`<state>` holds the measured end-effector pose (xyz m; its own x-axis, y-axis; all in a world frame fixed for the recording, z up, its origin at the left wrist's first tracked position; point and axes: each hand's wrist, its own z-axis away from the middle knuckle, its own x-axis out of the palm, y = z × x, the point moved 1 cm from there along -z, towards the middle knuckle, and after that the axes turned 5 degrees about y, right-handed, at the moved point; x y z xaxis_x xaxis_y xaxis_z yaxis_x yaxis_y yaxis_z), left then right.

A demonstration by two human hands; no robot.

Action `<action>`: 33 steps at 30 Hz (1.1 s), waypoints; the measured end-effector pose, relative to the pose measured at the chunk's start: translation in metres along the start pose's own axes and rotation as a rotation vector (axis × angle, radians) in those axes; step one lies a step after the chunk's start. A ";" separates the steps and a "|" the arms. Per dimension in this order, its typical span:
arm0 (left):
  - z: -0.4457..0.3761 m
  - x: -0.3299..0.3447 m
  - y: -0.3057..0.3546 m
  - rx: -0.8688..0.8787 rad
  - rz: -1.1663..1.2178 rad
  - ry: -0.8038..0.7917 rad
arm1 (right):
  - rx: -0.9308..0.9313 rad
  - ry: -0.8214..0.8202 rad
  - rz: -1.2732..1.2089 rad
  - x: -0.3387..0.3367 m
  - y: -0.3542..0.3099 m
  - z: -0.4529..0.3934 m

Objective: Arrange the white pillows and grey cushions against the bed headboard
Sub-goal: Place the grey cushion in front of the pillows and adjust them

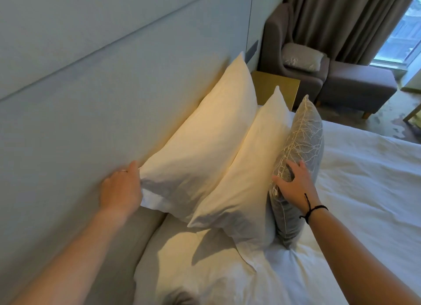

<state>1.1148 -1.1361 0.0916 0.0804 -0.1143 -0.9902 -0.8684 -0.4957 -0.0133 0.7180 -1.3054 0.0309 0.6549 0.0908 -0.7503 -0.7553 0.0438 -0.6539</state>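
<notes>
From the head camera, two white pillows stand on edge in a row against the padded grey headboard. The back pillow is plump and creased, its pointed upper corner rising against the headboard panel. The front pillow leans on it, slightly lower, with a flat hem flaring at its lower end. One grey cushion stands upright just beyond the front pillow, touching it; its cover is silvery grey with a pale branching pattern stitched along the seam.

The left hand sits at the near lower corner of the back pillow, fingers curled over the hem where pillow meets headboard; whether the cloth is actually pinched I cannot tell. The right hand lies flat and spread on the near face of the grey cushion, fingers splayed, pressing rather than gripping; a dark cord bracelet circles that wrist.

Below both hands a third white pillow lies flat on the white sheet. Far beyond the right hand, a second grey cushion rests on a grey armchair beside a footstool and curtains.
</notes>
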 end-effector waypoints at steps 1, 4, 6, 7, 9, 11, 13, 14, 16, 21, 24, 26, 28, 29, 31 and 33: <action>0.001 0.001 -0.007 -0.024 0.013 0.011 | 0.022 -0.008 0.001 -0.001 0.000 0.002; 0.012 0.006 -0.022 -0.077 0.096 0.003 | 0.052 0.026 0.010 -0.001 -0.007 0.016; 0.029 0.010 -0.030 -0.117 0.167 0.006 | 0.010 0.115 0.013 0.001 -0.021 0.031; 0.039 0.011 -0.034 -0.159 0.225 0.015 | -0.036 0.155 0.033 0.005 -0.031 0.041; 0.059 0.015 -0.042 -0.261 0.371 0.040 | -0.147 0.175 0.057 0.018 -0.052 0.059; 0.074 0.020 -0.049 -0.326 0.501 0.033 | -0.258 0.089 0.075 0.040 -0.080 0.081; 0.077 0.023 -0.049 -0.334 0.601 0.001 | -0.301 -0.035 0.099 0.062 -0.102 0.099; 0.075 0.024 -0.047 -0.323 0.616 0.001 | -0.299 -0.084 0.099 0.070 -0.110 0.107; 0.067 0.023 -0.041 -0.293 0.560 0.029 | -0.284 -0.134 0.076 0.081 -0.119 0.120; 0.037 0.015 -0.033 -0.125 0.307 0.016 | -0.237 -0.214 0.053 0.078 -0.119 0.134; 0.030 0.009 -0.044 -0.056 0.122 0.047 | -0.199 -0.203 0.047 0.068 -0.113 0.140; 0.031 0.005 -0.051 -0.010 0.077 0.030 | -0.162 -0.179 0.031 0.059 -0.105 0.146; 0.030 0.001 -0.054 0.025 0.055 0.016 | -0.105 -0.145 0.001 0.046 -0.091 0.152; 0.030 -0.001 -0.055 0.031 0.050 0.017 | -0.069 -0.120 -0.030 0.039 -0.082 0.156; 0.030 -0.005 -0.051 0.029 0.075 0.025 | 0.012 -0.061 -0.112 0.022 -0.065 0.167; 0.030 -0.003 -0.048 0.006 0.147 0.070 | 0.080 0.025 -0.186 0.007 -0.045 0.182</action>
<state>1.1417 -1.0862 0.0913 -0.0136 -0.2447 -0.9695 -0.8760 -0.4646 0.1296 0.7518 -1.1256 0.0724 0.7828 0.0491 -0.6204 -0.6206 0.1362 -0.7722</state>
